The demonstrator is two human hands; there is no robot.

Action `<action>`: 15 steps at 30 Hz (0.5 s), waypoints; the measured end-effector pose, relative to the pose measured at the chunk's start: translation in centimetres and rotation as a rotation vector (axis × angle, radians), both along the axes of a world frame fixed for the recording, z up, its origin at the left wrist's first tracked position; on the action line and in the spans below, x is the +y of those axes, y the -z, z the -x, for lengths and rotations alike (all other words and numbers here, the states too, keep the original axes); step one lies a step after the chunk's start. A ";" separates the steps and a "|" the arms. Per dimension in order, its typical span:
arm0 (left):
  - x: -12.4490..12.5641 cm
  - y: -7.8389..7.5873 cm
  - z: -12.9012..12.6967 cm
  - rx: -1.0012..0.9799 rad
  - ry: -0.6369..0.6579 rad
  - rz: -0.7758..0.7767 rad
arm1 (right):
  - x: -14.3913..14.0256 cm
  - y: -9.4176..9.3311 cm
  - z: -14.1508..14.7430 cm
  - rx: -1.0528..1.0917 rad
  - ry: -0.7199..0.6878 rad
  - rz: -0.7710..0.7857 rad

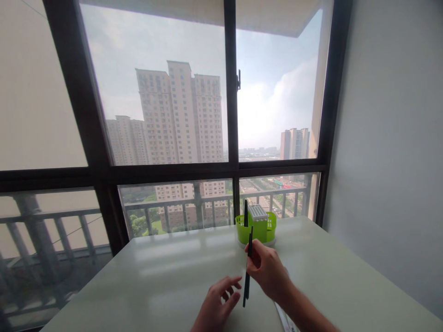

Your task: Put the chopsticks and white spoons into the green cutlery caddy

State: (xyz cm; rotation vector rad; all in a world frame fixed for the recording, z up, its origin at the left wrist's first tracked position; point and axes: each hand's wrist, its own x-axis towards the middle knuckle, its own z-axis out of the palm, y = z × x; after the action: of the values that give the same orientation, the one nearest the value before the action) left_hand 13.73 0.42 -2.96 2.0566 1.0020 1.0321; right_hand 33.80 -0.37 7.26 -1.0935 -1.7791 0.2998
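My right grip (268, 268) pinches black chopsticks (247, 283) near-upright; the green holder (260, 233) sits beyond, at twelve o'clock. My left grip (218, 300), at eight o'clock, is loosely curled, empty. I judge this carrying; next calls for steady alignment.

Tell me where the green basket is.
In the head view, right of centre: the green basket stands at the far end of the table, just beyond the right hand.

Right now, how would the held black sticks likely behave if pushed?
The black sticks look stiff, jutting straight from the right hand. Their slimness suggests they're light. They could slip past each other, as their ends seem uneven.
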 end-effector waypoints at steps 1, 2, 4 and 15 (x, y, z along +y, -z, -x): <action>0.0 0.0 0.0 0.000 -0.002 -0.006 | 0.2 0.6 0.8 0.015 -0.027 0.000; 0.1 0.1 0.0 0.005 -0.010 -0.008 | 0.4 1.2 1.4 0.024 -0.053 0.005; 0.4 0.2 -0.1 0.026 -0.028 0.001 | 0.7 2.2 2.2 0.030 -0.099 0.023; 0.5 0.5 -0.4 0.186 -0.071 0.083 | 1.1 4.0 1.9 0.100 -0.242 0.273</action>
State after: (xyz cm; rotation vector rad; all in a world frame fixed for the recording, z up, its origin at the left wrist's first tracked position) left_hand 14.17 0.95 -3.47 2.0898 1.1995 0.8308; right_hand 31.88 0.77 3.25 -1.0301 -1.8176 0.7499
